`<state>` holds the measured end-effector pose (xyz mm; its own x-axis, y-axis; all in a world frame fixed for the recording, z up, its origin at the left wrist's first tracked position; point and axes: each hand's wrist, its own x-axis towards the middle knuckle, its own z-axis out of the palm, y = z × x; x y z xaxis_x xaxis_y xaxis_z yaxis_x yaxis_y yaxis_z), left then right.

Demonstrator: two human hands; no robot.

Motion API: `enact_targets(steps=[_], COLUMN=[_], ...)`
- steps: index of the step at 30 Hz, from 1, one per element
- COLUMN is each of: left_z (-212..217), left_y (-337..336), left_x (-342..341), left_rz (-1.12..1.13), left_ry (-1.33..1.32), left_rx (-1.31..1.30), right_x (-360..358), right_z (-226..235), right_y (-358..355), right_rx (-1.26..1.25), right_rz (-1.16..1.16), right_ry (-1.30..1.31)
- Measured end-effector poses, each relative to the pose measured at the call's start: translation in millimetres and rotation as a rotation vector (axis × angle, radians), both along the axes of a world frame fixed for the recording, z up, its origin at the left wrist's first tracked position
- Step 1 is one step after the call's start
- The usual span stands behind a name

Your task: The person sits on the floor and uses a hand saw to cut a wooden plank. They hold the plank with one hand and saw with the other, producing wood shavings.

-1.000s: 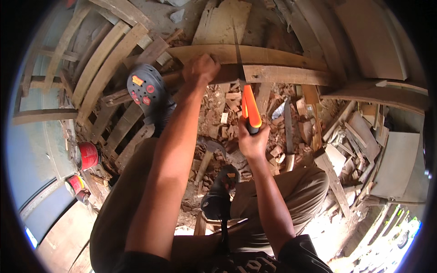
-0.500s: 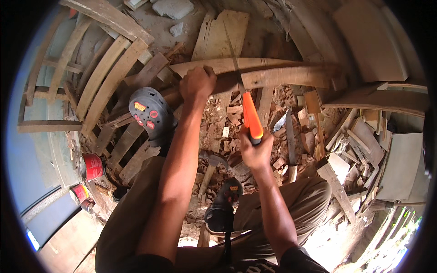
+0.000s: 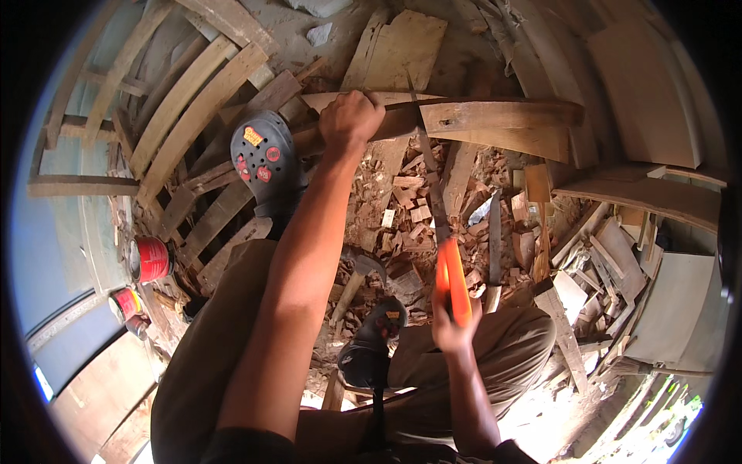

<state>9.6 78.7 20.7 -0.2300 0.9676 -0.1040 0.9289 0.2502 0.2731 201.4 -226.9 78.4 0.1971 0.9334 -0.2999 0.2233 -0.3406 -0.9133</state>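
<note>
Nearest to you, your right hand is wrapped around the orange handle of a handsaw, fingers pressed together on the grip. The saw blade runs up and away from that hand, thin and dark, to meet the curved wooden plank that lies across the scene ahead of you. Just left of your right hand, your foot in a dark clog rests among the wood chips, and a hammer lies in that litter just beside it. A flat metal tool lies to the right of the blade, near the scraps.

Farther out, your left arm reaches straight forward and your left hand grips the plank's upper edge, fingers curled over it and closed tight, just left of where the blade crosses. Your other foot, in a grey clog with coloured charms, presses on the plank's left end. Off to the left, a red tin stands beside a stack of curved timber ribs. Beyond the plank, more boards lie on the ground.
</note>
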Motion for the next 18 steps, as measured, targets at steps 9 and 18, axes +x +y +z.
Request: enact_targets(steps=[9, 18], left_z=[-1, -12], left_y=[-2, -16], left_x=[14, 6], left_rz=[-0.039, -0.062], left_ry=[0.011, 0.061], left_rx=[0.065, 0.144], right_x=[-23, -18], right_z=[-5, 23], right_y=[141, 112], right_rx=[0.001, -0.213], right_rz=[0.008, -0.122], right_ry=[0.1, 0.15])
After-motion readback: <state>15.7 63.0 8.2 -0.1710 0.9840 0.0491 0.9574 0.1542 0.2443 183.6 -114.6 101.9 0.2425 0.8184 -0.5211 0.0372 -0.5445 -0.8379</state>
